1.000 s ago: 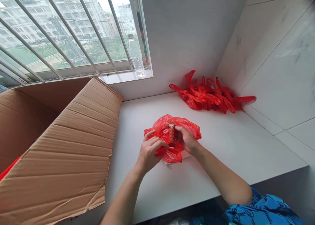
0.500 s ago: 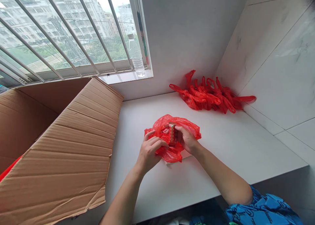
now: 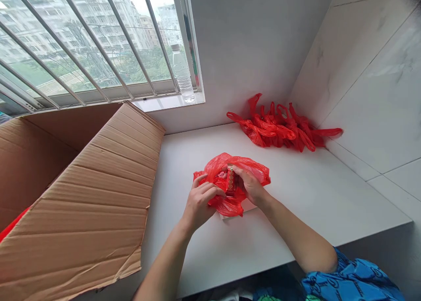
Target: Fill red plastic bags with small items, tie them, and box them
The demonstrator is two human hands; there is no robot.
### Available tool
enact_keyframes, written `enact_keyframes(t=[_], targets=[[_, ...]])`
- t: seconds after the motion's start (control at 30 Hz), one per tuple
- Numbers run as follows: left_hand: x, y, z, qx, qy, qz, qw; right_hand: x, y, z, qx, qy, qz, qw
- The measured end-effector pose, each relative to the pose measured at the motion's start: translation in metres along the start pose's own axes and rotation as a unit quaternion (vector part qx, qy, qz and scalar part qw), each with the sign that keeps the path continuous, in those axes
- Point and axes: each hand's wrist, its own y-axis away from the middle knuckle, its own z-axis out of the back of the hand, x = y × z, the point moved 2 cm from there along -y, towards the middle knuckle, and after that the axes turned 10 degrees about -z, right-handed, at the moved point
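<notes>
A red plastic bag [image 3: 216, 162] lies spread with its mouth open on the white counter [image 3: 187, 147]. My right hand [image 3: 252, 188] grips a small red packet with gold markings [image 3: 230, 183], holding it upright over the bag's opening. On the bag's near left side, my left hand [image 3: 201, 201] has its fingers closed on the plastic, their tips close to the packet's lower end. Something pink and white shows inside the bag beside the packet. A flat, pale-edged thing [image 3: 249, 205] sticks out from under the bag, mostly covered.
A large open cardboard box [image 3: 98, 191] stands on the left, with something red inside. Several knotted red plastic bags [image 3: 279, 127] are heaped against the back wall at right. A clear bottle [image 3: 183, 75] stands on the sill of the barred window.
The packet has shifted very slightly to the right, and my right thumb lies a little further over its top. My left hand and the bag are almost unchanged.
</notes>
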Motion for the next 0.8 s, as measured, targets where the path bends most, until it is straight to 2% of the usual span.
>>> enact_keyframes(t=[0.3, 0.4, 0.47, 0.57, 0.67, 0.73, 0.8], targets=[[0.002, 0.003, -0.001, 0.001, 0.004, -0.002, 1.000, 0.001, -0.002, 0.000, -0.016, 0.061, 0.035, 0.997], [0.002, 0.002, 0.000, 0.004, 0.004, -0.002, 1.000, 0.007, 0.001, 0.001, -0.030, 0.114, 0.058, 0.991], [0.002, 0.002, 0.001, 0.003, 0.005, 0.000, 1.000, 0.014, 0.005, 0.006, -0.081, 0.170, 0.094, 0.978], [0.002, 0.001, 0.003, -0.005, 0.007, 0.004, 1.000, 0.023, 0.010, 0.017, -0.189, 0.256, 0.146, 0.937], [0.001, 0.001, 0.005, -0.008, 0.006, 0.005, 1.000, 0.026, 0.011, 0.023, -0.238, 0.336, 0.157, 0.898], [0.001, 0.001, 0.005, -0.006, 0.006, 0.004, 1.000, 0.023, 0.009, 0.022, -0.216, 0.346, 0.138, 0.902], [0.000, 0.001, 0.006, -0.008, 0.004, 0.004, 1.000, 0.019, 0.007, 0.018, -0.132, 0.312, 0.104, 0.935]])
